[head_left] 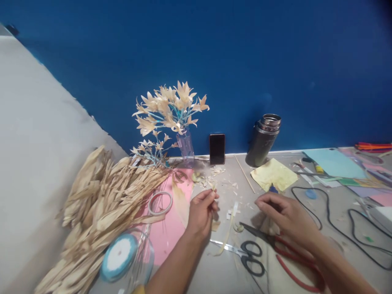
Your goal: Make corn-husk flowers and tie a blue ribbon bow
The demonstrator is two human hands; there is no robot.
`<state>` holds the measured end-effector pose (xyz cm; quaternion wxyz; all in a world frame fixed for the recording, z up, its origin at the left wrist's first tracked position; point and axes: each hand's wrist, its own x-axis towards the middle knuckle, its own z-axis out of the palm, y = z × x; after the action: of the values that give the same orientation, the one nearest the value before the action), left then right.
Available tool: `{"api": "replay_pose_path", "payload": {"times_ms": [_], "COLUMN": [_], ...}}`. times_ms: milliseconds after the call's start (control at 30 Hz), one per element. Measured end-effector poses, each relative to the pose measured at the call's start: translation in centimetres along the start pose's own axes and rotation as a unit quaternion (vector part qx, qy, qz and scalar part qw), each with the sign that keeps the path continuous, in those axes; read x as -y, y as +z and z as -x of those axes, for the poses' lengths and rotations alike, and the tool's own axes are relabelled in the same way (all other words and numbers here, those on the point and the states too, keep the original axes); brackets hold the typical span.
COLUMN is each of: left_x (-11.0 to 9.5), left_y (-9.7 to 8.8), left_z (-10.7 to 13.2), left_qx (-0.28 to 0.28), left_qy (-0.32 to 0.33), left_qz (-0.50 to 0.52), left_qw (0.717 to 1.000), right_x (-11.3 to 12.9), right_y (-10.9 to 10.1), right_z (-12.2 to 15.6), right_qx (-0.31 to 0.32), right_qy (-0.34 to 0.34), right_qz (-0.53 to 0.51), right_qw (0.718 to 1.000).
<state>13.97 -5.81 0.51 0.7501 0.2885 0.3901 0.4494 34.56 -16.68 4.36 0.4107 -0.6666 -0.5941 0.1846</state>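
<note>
My left hand is closed in a pinch on a small dried-husk flower piece, held just above the grey table. My right hand hovers over the table with its fingers curled; whether it holds anything I cannot make out. Just under it lie red-handled pliers, and black-handled scissors lie between my two forearms. Husk scraps lie between the hands.
A pile of dried husks fills the left, with a blue ribbon spool, a tape ring and pink paper. At the wall stand a vase of husk flowers, a phone and a flask. Yellow paper, coloured sheets and a black cable lie right.
</note>
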Motion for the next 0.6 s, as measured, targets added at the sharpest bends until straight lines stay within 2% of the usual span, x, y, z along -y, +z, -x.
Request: {"api": "replay_pose_path", "payload": {"times_ms": [100,200,267,300,467,600], "left_x": [-1.0,-1.4,-1.5,-1.5,-1.3,-1.3], "left_y": [-0.7,-1.2,-1.4,-1.4,-1.3,-1.3], "left_z": [-0.7,-0.8,-0.6,-0.5,-0.2,-0.1], "left_qx": [-0.027,-0.035,-0.038,-0.038,-0.030,-0.028], "left_qy": [0.018,0.019,0.017,0.014,-0.003,-0.012], "left_qz": [0.034,0.058,0.065,0.067,0.073,0.074], "left_qw": [0.999,0.997,0.997,0.997,0.997,0.997], "right_x": [-0.1,-0.4,-0.8,-1.0,-1.7,-1.8], "right_y": [-1.2,-0.7,0.6,1.4,6.7,9.4], "right_z": [-1.7,-4.1,-6.3,-7.5,-13.8,-16.1], "right_qx": [0.070,0.157,0.196,0.200,0.207,0.231], "right_qy": [0.016,0.056,0.063,0.060,0.026,-0.008], "right_qz": [0.095,0.232,0.292,0.301,0.319,0.324], "right_qw": [0.993,0.958,0.934,0.930,0.925,0.918]}}
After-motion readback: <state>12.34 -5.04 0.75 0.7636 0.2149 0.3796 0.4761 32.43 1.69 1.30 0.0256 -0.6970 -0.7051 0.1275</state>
